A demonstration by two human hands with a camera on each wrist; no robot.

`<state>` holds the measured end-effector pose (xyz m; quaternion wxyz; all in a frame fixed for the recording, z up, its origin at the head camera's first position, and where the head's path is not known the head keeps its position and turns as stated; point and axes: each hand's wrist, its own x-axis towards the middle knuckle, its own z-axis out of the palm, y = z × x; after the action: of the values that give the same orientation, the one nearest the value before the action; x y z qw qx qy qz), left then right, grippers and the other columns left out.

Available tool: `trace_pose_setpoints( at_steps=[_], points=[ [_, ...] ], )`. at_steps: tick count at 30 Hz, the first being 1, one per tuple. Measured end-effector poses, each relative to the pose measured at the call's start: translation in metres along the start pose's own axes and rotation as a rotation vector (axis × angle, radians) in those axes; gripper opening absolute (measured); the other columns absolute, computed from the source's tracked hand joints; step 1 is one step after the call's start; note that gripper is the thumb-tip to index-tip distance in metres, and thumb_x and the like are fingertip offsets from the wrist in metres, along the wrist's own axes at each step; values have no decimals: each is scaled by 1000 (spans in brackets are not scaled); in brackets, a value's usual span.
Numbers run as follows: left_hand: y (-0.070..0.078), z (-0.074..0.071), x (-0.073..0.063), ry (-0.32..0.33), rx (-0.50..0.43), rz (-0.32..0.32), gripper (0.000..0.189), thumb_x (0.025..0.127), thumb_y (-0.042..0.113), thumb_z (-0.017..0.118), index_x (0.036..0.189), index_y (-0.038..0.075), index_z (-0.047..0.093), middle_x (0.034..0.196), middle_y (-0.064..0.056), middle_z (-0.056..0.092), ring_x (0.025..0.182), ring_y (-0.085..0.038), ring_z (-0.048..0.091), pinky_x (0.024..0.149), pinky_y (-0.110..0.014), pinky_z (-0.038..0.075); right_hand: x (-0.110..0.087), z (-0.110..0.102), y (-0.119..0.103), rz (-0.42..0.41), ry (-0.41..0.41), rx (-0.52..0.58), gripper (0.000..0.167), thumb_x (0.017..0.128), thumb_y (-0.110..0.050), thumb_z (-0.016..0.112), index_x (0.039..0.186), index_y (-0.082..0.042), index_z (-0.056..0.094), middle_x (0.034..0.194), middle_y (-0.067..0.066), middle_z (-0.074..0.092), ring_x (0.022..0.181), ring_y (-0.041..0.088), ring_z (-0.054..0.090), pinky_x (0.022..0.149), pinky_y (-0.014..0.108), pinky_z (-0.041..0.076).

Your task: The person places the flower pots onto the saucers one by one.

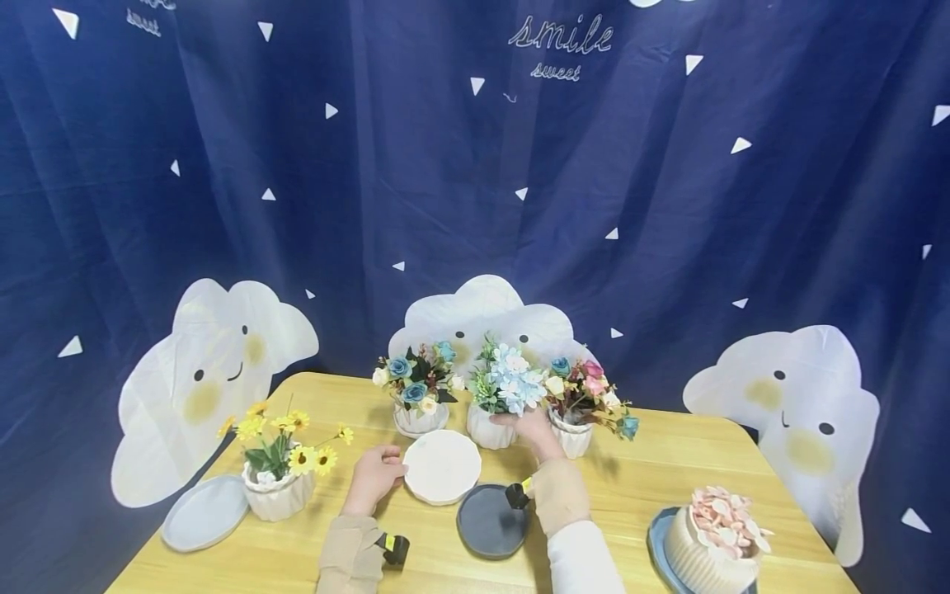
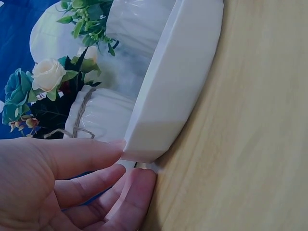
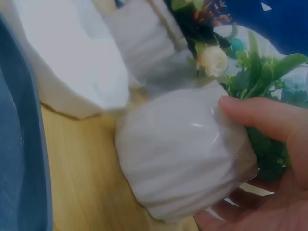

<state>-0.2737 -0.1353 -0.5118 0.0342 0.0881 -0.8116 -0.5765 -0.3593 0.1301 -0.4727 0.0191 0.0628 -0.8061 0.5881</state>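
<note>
My left hand (image 1: 374, 477) is at the left edge of a white scalloped plate (image 1: 443, 467). In the left wrist view its thumb lies on the plate's rim (image 2: 168, 91) and the other fingers curl in just below. My right hand (image 1: 536, 429) grips a white fluted flowerpot (image 1: 490, 427) holding light blue flowers (image 1: 514, 379) and green leaves. In the right wrist view the thumb presses the upper side of that pot (image 3: 178, 149), with the other fingers curled around behind it. A dark grey round plate (image 1: 493, 528) lies below the right wrist.
Behind the white plate stands a pot of blue and cream roses (image 1: 420, 421) on a saucer. Right of my right hand is a pot of mixed flowers (image 1: 573, 436). Yellow flowers in a pot (image 1: 278, 497) stand by a pale grey plate (image 1: 204, 513). Far right, a pink-flowered pot (image 1: 708, 549) sits on a blue plate (image 1: 657, 536).
</note>
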Motion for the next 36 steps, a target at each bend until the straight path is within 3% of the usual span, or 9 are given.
trace_pose_setpoints(
  at_steps=[9, 15, 20, 26, 36],
  points=[
    [3, 0, -3, 2, -31, 2, 43, 78, -8, 64, 119, -20, 55, 99, -29, 65, 73, -17, 66, 68, -32, 61, 3, -1, 9, 52, -62, 38, 85, 72, -15, 81, 145, -4, 40, 150, 20, 43, 139, 41, 38, 118, 55, 26],
    [2, 0, -1, 4, -34, -6, 44, 78, -8, 65, 119, -20, 55, 99, -28, 65, 74, -18, 66, 70, -33, 61, 2, -2, 12, 96, -75, -53, 88, 71, -32, 83, 145, -8, 43, 151, 19, 43, 139, 42, 38, 117, 57, 29],
    [2, 0, -1, 3, -32, -10, 44, 79, -8, 65, 120, -19, 54, 98, -28, 65, 74, -17, 66, 69, -33, 61, 3, -1, 15, 89, -65, -34, 86, 71, -33, 84, 144, -10, 45, 150, 17, 44, 139, 40, 38, 117, 55, 28],
    [3, -1, -1, 2, -30, -5, 44, 79, -8, 64, 120, -20, 54, 98, -28, 65, 73, -16, 66, 67, -32, 61, 6, -1, 16, 14, -47, -22, 82, 71, -26, 85, 142, -12, 47, 148, 13, 48, 138, 37, 42, 118, 54, 28],
    [1, 0, 0, 5, -21, -10, 40, 80, -7, 65, 117, -18, 57, 98, -27, 65, 74, -16, 66, 68, -32, 61, 8, -1, 17, -73, -13, -2, 91, 68, -18, 87, 146, -10, 41, 149, 15, 45, 139, 37, 39, 120, 53, 25]
  ],
)
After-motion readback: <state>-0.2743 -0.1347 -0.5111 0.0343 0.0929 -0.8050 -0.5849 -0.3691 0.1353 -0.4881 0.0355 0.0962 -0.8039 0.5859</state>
